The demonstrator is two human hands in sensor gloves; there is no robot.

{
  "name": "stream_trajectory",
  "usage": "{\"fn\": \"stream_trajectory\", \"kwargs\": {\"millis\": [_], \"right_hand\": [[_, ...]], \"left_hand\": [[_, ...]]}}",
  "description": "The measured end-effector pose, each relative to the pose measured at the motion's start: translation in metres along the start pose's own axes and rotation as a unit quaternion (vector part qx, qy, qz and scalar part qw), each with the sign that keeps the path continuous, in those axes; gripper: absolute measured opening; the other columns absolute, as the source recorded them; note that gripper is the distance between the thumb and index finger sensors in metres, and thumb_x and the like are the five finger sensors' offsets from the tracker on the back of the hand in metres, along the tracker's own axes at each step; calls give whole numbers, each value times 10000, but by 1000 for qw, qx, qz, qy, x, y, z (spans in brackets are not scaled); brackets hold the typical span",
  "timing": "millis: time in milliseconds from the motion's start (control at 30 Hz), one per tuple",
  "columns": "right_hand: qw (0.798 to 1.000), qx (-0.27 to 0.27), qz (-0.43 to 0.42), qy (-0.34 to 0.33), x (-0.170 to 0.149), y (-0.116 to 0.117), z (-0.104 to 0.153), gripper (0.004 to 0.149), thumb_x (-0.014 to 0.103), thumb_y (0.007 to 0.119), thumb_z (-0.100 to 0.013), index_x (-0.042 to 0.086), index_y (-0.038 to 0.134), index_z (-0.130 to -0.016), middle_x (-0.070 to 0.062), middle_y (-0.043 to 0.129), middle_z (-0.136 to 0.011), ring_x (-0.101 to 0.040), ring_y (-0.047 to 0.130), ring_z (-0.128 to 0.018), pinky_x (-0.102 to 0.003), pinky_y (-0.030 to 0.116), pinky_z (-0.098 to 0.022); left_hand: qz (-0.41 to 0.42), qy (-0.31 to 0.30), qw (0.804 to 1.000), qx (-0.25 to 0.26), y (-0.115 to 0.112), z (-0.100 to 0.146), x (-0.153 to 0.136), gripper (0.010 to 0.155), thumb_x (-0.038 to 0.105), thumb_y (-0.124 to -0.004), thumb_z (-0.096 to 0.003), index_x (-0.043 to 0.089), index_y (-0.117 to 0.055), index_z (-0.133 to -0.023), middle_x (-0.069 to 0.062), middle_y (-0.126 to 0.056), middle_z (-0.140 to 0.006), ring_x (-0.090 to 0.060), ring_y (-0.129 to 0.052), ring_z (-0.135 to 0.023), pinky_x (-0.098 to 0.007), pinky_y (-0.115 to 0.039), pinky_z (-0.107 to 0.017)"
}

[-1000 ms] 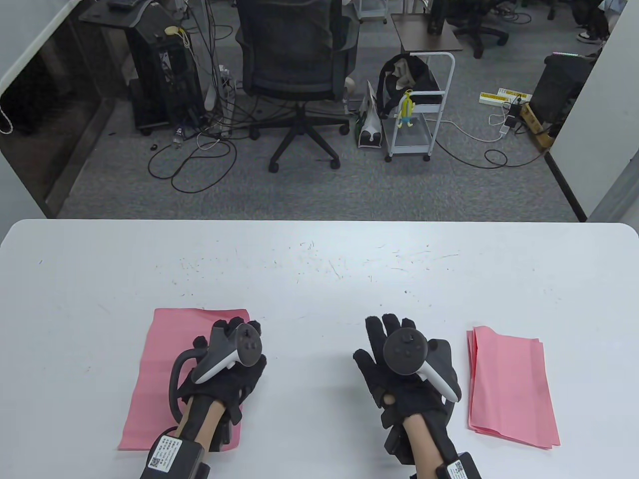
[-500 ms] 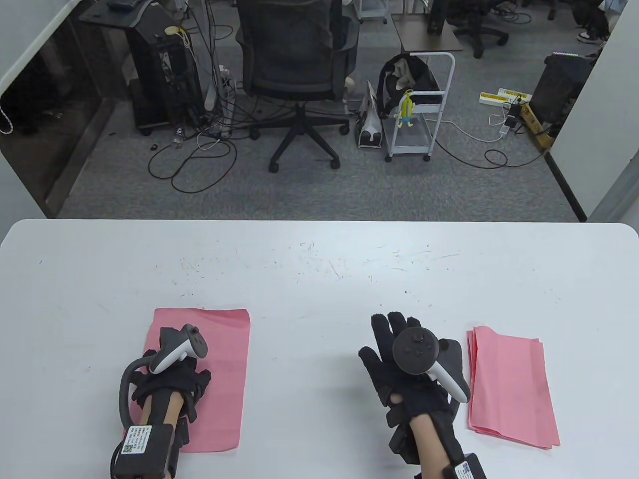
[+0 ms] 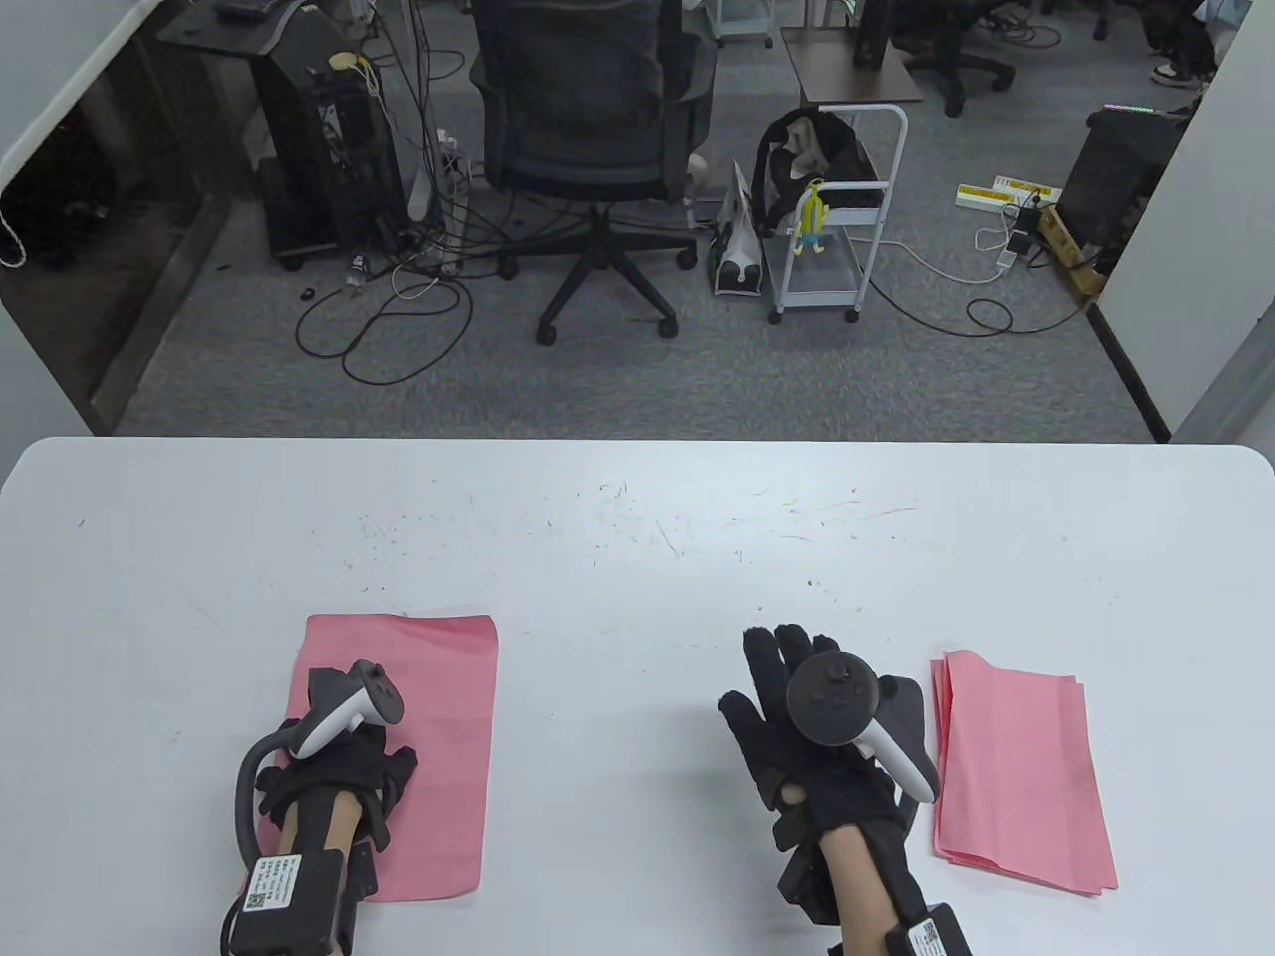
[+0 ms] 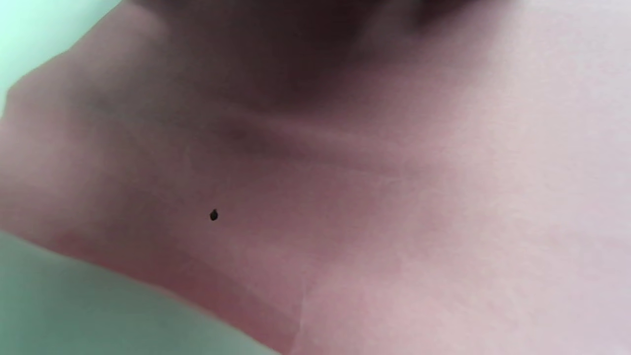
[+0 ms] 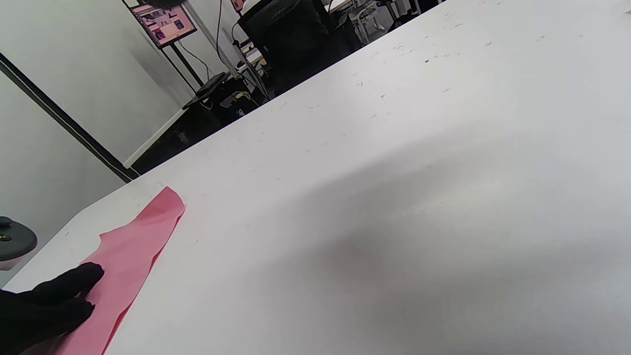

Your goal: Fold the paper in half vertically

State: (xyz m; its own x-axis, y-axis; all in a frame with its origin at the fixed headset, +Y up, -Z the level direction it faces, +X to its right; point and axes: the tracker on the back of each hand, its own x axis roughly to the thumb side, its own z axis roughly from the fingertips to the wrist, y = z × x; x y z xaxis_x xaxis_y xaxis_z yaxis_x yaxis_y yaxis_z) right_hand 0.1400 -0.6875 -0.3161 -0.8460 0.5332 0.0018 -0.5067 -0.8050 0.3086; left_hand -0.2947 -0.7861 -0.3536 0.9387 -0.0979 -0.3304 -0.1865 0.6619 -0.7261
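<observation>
the left hand (image 3: 339, 772) is resting with spread fingers on the pink paper (image 3: 438, 737), apparently flattening the fold, while the right hand (image 3: 807, 757) is hovering open-fingered, and firm creasing likely comes next.

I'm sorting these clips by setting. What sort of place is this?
Most likely an office or lab workspace: a white table faces a grey carpeted floor with a swivel chair, a computer tower amid loose cables, and a small wheeled cart.

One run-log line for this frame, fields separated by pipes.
left hand resting on pink sheet, grip unclear | right hand open over bare table | folded pink stack at right, untouched
</observation>
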Motion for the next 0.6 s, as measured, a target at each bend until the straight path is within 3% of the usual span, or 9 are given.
{"fn": "stream_trajectory", "kwargs": {"millis": [167,600], "right_hand": [[1000,4,-1,4,-2,1,-2,700,520,640,-512,302,313,-1091,-76,218,-1173,-441,169,-1057,-642,273,-755],[1000,4,-9,7,-4,0,-2,700,521,639,-513,301,313,-1091,-77,216,-1172,-442,167,-1056,-643,272,-754]], "left_hand": [[-6,-10,1000,1,-2,3,18,811,644,-466,-551,354,38,-1116,-98,100,-1202,-495,-38,-1111,-730,-350,-806],[-59,-47,997,18,-13,22,106,804,643,-435,-550,328,41,-1117,-129,86,-1204,-532,-72,-1104,-742,-381,-790]]}}
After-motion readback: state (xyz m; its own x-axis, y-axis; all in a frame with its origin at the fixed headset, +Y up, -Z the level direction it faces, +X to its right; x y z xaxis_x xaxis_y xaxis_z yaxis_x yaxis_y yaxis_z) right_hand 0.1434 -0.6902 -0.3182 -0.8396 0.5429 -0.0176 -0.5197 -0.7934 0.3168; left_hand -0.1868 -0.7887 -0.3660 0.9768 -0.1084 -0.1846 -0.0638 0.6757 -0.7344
